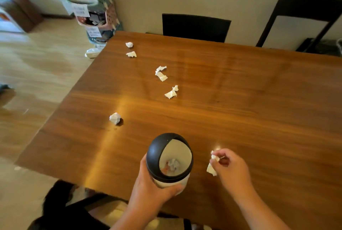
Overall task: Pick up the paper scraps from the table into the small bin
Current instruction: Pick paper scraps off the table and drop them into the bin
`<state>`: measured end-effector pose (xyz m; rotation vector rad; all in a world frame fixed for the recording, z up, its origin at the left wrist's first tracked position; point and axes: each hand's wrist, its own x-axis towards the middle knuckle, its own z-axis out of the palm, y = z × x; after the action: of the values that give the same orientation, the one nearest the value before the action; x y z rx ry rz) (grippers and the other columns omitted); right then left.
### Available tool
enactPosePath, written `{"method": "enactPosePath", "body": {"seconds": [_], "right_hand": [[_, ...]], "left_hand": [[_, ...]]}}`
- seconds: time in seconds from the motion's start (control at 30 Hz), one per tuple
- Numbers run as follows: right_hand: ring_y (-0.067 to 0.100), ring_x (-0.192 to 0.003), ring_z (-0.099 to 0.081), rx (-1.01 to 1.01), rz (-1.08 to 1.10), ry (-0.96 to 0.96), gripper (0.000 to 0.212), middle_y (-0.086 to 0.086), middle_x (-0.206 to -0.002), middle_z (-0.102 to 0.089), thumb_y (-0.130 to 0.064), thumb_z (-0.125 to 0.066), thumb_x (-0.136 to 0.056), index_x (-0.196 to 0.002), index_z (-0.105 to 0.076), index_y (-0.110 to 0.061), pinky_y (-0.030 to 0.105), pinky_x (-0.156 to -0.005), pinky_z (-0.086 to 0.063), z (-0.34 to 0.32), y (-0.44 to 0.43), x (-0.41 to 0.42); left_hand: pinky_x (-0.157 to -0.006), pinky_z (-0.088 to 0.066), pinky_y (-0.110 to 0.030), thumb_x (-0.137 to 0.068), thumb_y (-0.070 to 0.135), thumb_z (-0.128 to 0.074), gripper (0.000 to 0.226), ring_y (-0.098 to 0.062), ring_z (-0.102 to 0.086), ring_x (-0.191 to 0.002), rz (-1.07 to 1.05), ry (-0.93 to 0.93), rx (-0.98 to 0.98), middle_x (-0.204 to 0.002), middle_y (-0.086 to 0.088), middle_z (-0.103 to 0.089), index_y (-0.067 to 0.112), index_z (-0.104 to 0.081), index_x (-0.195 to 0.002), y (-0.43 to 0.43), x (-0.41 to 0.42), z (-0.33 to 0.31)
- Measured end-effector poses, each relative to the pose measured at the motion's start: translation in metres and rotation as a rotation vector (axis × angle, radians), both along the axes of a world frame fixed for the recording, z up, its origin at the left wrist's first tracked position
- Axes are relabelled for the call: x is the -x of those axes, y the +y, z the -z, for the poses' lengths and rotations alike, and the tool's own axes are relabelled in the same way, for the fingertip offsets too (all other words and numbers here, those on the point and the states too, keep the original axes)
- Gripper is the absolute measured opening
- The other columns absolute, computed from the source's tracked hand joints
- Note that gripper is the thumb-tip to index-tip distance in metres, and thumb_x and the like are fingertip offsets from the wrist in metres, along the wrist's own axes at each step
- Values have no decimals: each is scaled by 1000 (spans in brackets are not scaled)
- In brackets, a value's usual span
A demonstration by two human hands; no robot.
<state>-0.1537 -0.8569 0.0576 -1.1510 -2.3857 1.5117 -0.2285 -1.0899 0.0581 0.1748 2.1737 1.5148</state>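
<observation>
A small white bin (171, 181) with a black domed lid stands near the front edge of the wooden table (240, 109); crumpled paper shows through its opening. My left hand (153, 187) is wrapped around the bin's lower body. Just right of the bin, my right hand (231, 166) pinches a white paper scrap (211, 168) close to the tabletop. Several more scraps lie on the table: a ball (115, 118) left of the bin, a pair (172, 92) at mid-table, a torn piece (161, 73) beyond, and two (130, 49) near the far left corner.
Two dark chairs (196, 27) (303, 18) stand at the table's far side against the wall. Stacked baskets (92, 7) with labels sit on the floor past the far left corner. The table's left edge drops to a wooden floor (37, 81).
</observation>
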Motion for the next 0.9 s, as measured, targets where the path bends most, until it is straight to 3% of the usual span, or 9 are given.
{"method": "enactPosePath", "body": {"seconds": [0.17, 0.33, 0.4, 0.53, 0.63, 0.7, 0.8, 0.9], "right_hand": [[-11, -77, -64, 3, -39, 109, 24, -12, -86, -71, -17, -75, -86, -88, -68, -40, 8, -54, -49, -61, -75, -48], [-4, -90, -67, -125, -30, 303, 23, -17, -101, -71, -20, -74, -85, -101, -70, -36, 21, -73, -56, -121, -110, -72], [2, -94, -69, -159, 5, 449, 23, -14, -103, -73, -19, -75, -85, -101, -71, -35, 24, -73, -60, -146, -115, -79], [4, -91, -70, -382, 96, 841, 24, -16, -100, -72, -21, -73, -89, -103, -67, -39, 9, -71, -54, -206, -121, -97], [5, -94, -65, -544, 56, 1048, 26, -19, -106, -63, -9, -70, -91, -105, -60, -29, 14, -79, -52, -214, -132, -98], [7, -98, -63, -552, -109, 921, 17, -10, -105, -63, -8, -70, -90, -100, -61, -19, 19, -82, -53, -196, -145, -89], [-5, -115, -48, -529, -528, 396, 26, -6, -120, -64, -26, -75, -86, -109, -71, -17, 16, -101, -43, -157, -161, -86], [-4, -113, -49, -496, -523, 358, 33, -11, -117, -63, -40, -65, -86, -113, -71, -21, 11, -97, -36, -140, -141, -91]], "left_hand": [[-88, -47, -19, -39, 61, -98, 107, 17, -55, -112, 17, 1, -49, -120, 42, -55, 78, -30, -119, -63, -36, -18], [-85, -50, -17, -47, 47, -96, 105, 17, -58, -110, 56, 24, -64, -118, 40, -58, 72, -30, -124, -102, -63, -33], [-88, -50, -19, -47, 47, -96, 107, 16, -58, -111, 61, 31, -65, -119, 39, -58, 67, -31, -129, -112, -71, -36], [-84, -50, -17, -48, 46, -96, 103, 18, -56, -111, 39, 59, -63, -120, 39, -57, 74, -30, -123, -118, -83, -41], [-88, -49, -19, -49, 45, -96, 104, 16, -56, -113, 32, 73, -90, -121, 38, -58, 71, -31, -125, -111, -89, -45], [-94, -51, -26, -50, 46, -98, 106, 10, -59, -114, 30, 65, -109, -122, 33, -60, 62, -33, -133, -102, -93, -47], [-93, -58, -38, -52, 53, -99, 105, -8, -68, -109, 46, 66, -117, -124, 23, -65, 57, -35, -136, -90, -97, -51], [-96, -57, -37, -52, 50, -98, 108, 0, -64, -114, 21, 60, -115, -124, 27, -62, 54, -34, -139, -82, -97, -51]]}}
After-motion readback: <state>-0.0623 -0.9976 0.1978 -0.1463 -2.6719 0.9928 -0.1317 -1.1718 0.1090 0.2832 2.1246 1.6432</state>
